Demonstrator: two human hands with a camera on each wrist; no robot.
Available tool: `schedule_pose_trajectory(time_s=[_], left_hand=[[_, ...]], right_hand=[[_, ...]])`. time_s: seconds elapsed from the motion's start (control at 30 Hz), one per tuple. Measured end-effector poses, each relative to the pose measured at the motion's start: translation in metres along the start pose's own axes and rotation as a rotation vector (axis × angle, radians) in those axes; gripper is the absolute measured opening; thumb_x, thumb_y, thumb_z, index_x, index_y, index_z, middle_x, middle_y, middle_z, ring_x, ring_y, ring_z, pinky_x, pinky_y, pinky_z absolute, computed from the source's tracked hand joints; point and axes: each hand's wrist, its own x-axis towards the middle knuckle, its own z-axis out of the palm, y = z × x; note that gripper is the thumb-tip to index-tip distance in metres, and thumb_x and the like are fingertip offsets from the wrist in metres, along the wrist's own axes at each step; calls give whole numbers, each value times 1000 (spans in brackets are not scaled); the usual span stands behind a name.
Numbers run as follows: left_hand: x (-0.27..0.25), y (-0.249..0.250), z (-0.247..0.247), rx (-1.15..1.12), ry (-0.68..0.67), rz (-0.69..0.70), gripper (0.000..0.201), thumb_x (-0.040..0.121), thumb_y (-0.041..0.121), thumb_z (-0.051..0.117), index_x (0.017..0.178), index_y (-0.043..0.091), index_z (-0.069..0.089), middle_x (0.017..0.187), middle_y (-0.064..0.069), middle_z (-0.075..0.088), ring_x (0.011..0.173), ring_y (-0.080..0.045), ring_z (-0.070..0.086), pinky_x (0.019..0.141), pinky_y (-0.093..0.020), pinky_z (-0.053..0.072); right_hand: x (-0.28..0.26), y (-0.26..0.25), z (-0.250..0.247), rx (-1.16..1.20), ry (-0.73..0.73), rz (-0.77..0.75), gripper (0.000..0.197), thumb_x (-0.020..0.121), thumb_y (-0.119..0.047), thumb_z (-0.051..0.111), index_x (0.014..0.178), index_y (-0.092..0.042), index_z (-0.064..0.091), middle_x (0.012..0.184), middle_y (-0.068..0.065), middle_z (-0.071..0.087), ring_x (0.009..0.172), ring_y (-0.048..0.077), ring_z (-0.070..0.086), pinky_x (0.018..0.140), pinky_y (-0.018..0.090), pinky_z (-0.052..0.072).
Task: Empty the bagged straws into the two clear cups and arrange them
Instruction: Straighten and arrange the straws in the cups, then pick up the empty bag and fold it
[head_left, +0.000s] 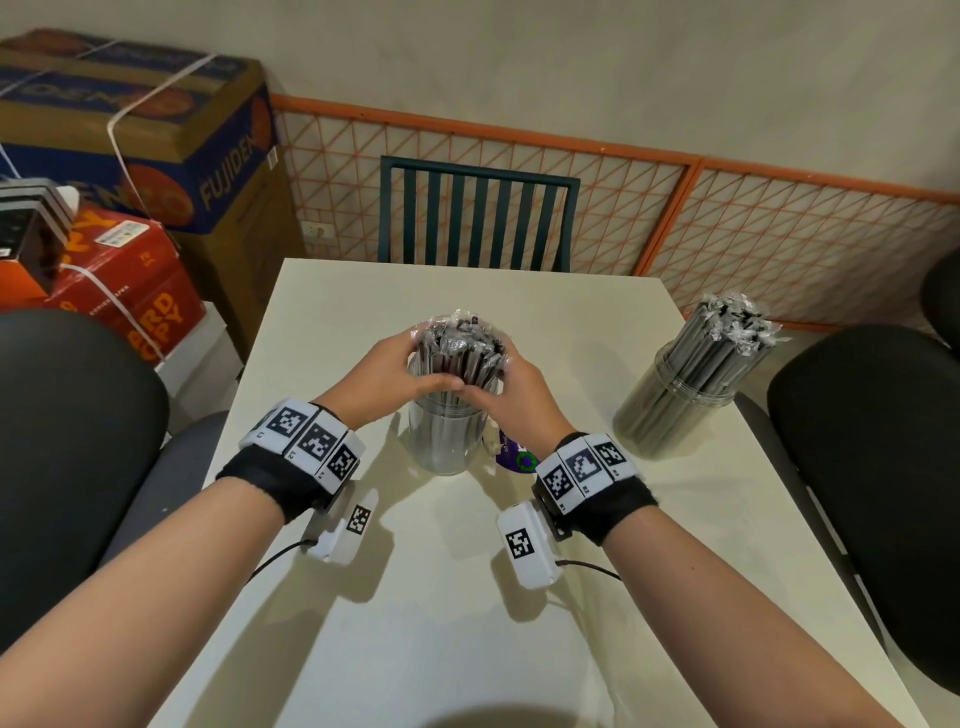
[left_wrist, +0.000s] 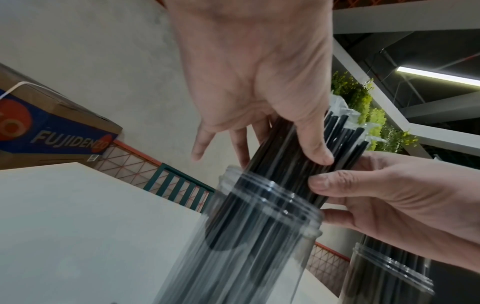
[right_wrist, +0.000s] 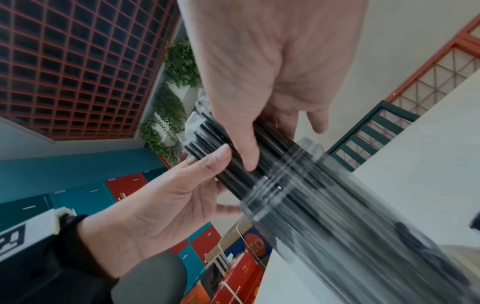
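Note:
A bundle of black straws (head_left: 457, 353) in clear wrappers stands in a clear cup (head_left: 444, 441) at the middle of the white table (head_left: 467, 597). My left hand (head_left: 395, 374) grips the bundle from the left above the cup's rim, and my right hand (head_left: 514, 387) grips it from the right, thumbs nearly meeting at the front. The left wrist view shows the left hand (left_wrist: 262, 144) curled round the straws (left_wrist: 280, 154) above the cup (left_wrist: 259, 226). The right wrist view shows the right hand (right_wrist: 259, 102) on the straws (right_wrist: 228, 174). A second clear cup (head_left: 670, 415), packed with straws, stands at the right.
A purple-printed scrap of bag (head_left: 514, 454) lies on the table just behind my right wrist. A green slatted chair (head_left: 478, 213) faces the far edge; black chairs stand left (head_left: 67, 441) and right (head_left: 872, 467). Cardboard boxes (head_left: 130, 130) are stacked at the left.

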Motion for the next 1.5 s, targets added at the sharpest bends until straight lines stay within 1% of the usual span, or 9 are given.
schedule_pose_trajectory(time_s=[0.3,0.4,0.63,0.73,0.87,1.03,1.2,1.3,1.5], left_hand=[[-6,3,1,18,-5,8,76,71,21,78,136,17,41,119,14,46,112,0,40,81,-2,32],[-7,1,-1,-23,-13,-13,81,69,23,79,138,21,37,124,12,46,117,-3,40,96,-14,32],[-22,-4,-9,4,11,-70,85,70,27,78,140,22,31,132,11,39,122,-4,33,103,-25,27],[-45,-13,-8,-13,134,-228,74,75,36,72,136,16,34,126,3,45,115,-14,45,93,-28,38],[-83,-7,21,-101,115,-495,55,86,42,59,126,9,40,112,-7,53,96,-20,59,71,-30,49],[-101,8,97,-13,-319,-629,38,89,45,53,111,14,49,110,-3,58,93,-18,58,70,-28,46],[-97,34,187,30,-323,-710,60,91,46,48,137,10,34,128,-10,48,111,-26,52,75,-32,45],[-98,44,232,22,-317,-786,71,91,47,47,142,3,25,141,-15,41,125,-30,46,92,-38,44],[-103,53,278,-268,-310,-968,29,88,19,55,112,4,48,82,-12,47,76,-27,50,70,-39,46]], right_hand=[[2,0,-13,-55,-105,22,80,73,-15,78,141,-14,34,137,5,53,126,19,49,106,36,41],[2,-2,-14,-68,-118,32,85,72,-16,79,142,-13,32,139,6,50,129,20,46,109,38,38],[-10,-3,-26,-138,-134,23,82,76,-12,75,143,-13,28,146,5,42,135,17,38,106,22,27],[-26,5,-43,-168,-83,37,75,82,-12,69,144,-13,27,144,5,45,132,17,41,108,25,31],[-67,25,-82,-185,16,84,43,89,-12,59,130,-16,47,111,5,64,93,20,64,85,30,52],[-130,89,-155,-357,7,272,24,91,-16,56,114,-11,61,103,9,70,80,18,63,69,21,45],[-186,175,-213,-522,98,663,57,89,-35,59,136,-9,42,136,21,44,122,35,46,103,41,36],[-209,202,-218,-548,80,893,71,89,-45,55,142,-6,29,144,23,32,130,41,37,104,47,34],[-222,235,-213,-199,-41,897,78,88,-46,55,148,-11,17,126,5,42,109,24,47,80,32,45]])
